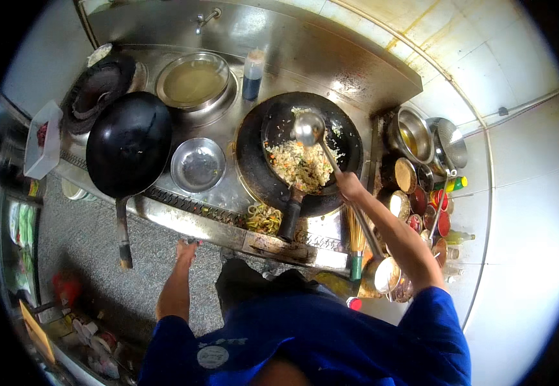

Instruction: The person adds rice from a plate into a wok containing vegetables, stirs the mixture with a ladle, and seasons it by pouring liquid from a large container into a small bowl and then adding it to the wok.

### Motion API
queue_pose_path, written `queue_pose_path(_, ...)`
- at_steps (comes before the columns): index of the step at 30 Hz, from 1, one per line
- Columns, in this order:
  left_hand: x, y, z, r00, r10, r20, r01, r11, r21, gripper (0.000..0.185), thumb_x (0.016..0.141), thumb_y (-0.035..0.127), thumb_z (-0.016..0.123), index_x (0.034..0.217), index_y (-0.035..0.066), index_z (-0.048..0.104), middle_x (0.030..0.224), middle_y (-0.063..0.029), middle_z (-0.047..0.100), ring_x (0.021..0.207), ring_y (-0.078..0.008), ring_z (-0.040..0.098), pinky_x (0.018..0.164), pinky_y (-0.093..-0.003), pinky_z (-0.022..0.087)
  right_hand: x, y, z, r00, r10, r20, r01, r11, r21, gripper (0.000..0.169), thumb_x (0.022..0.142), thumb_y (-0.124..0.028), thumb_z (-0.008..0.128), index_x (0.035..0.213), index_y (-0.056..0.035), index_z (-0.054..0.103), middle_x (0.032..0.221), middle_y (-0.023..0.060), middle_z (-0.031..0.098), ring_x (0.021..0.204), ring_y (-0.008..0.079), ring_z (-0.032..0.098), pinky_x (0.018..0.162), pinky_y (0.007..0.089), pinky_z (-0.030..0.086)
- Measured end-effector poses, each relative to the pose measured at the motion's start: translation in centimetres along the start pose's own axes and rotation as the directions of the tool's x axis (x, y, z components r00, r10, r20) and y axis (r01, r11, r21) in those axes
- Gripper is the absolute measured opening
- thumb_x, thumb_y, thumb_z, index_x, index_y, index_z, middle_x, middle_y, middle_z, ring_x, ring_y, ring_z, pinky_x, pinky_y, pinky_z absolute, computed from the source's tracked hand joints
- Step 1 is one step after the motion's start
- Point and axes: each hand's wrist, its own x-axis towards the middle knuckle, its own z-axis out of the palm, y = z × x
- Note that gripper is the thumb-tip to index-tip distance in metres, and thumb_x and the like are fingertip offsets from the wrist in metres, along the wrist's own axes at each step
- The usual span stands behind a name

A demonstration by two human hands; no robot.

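My right hand point(350, 187) grips the long handle of a steel ladle point(309, 129). The ladle's bowl hangs over fried rice point(293, 161) with orange and green bits. That rice lies in a black wok point(279, 112), whose dark handle point(290, 219) points towards me. The wok sits on the right burner. Low at the stove's front edge is my left hand point(186, 248), beside a small dark part. Whether its fingers hold that part is not clear. Between the two woks stands a shallow metal bowl point(198, 165) that looks nearly bare inside.
A second black wok point(128, 144) leans at the left, its handle jutting past the stove edge. Behind are a basin of cloudy liquid point(193, 81) and a bottle of dark sauce point(253, 77). Seasoning containers point(406, 174) crowd the right side, near a bamboo brush point(355, 241). Vegetable scraps point(264, 218) lie in front.
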Motion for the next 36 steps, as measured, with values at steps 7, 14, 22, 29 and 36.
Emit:
queue_pose_path(7,3.0,-1.7,-0.3,0.930,0.294,0.220,-0.283,0.956,-0.082,0.031,0.072,0.014,0.073,0.096,0.001,0.059,0.068,-0.0062,0.059,0.057,-0.0172,0.057,0.048,-0.0327,0.049,-12.0,3.6,-0.3,0.995,0.099,0.018,-0.089,0.949,-0.303,0.048,0.095,-0.041,0.038,0.082,0.0023,0.053,0.060,0.0181,0.052,0.060,0.0281,0.056,0.057,0.0450,0.044)
queue_pose_path(14,1.3,-2.2,-0.4,0.879,0.467,-0.092,-0.381,0.806,0.454,0.050,0.061,0.022,0.078,0.099,-0.002,0.057,0.083,-0.0158,0.065,0.068,-0.0291,0.064,0.064,-0.0402,0.050,-1.8,4.9,-0.8,0.955,-0.159,-0.251,0.037,0.902,-0.431,0.041,0.093,-0.037,0.040,0.099,0.0029,0.050,0.086,0.0298,0.059,0.082,0.0444,0.059,0.066,0.0503,0.045)
queue_pose_path(22,-21.3,14.6,2.9,0.716,0.378,0.587,-0.134,0.899,-0.417,0.024,0.092,0.023,0.053,0.100,0.000,0.057,0.089,-0.0086,0.064,0.076,-0.0152,0.063,0.061,-0.0269,0.052,1.3,4.8,4.7,0.931,-0.260,-0.258,0.112,0.873,-0.474,0.035,0.093,-0.026,0.039,0.100,0.0073,0.047,0.083,0.0278,0.061,0.072,0.0432,0.060,0.056,0.0524,0.047)
queue_pose_path(29,-25.0,26.6,14.2,0.552,0.167,0.817,0.052,0.971,-0.234,0.016,0.079,0.011,0.063,0.075,-0.002,0.055,0.062,-0.0094,0.058,0.049,-0.0194,0.056,0.043,-0.0332,0.046,-12.7,0.4,-2.2,0.979,-0.200,-0.036,0.116,0.697,-0.708,0.037,0.093,-0.029,0.034,0.100,0.0061,0.045,0.067,0.0256,0.059,0.067,0.0387,0.062,0.058,0.0497,0.050)
queue_pose_path(36,-25.2,26.2,15.5,0.471,0.056,0.880,0.154,0.977,-0.145,0.012,0.077,0.009,0.061,0.066,0.004,0.057,0.056,-0.0054,0.055,0.046,-0.0168,0.053,0.041,-0.0342,0.046,-7.6,6.6,-2.7,0.916,-0.352,-0.191,0.110,0.680,-0.725,0.031,0.094,-0.030,0.035,0.094,0.0006,0.043,0.075,0.0267,0.060,0.071,0.0422,0.061,0.064,0.0505,0.048)
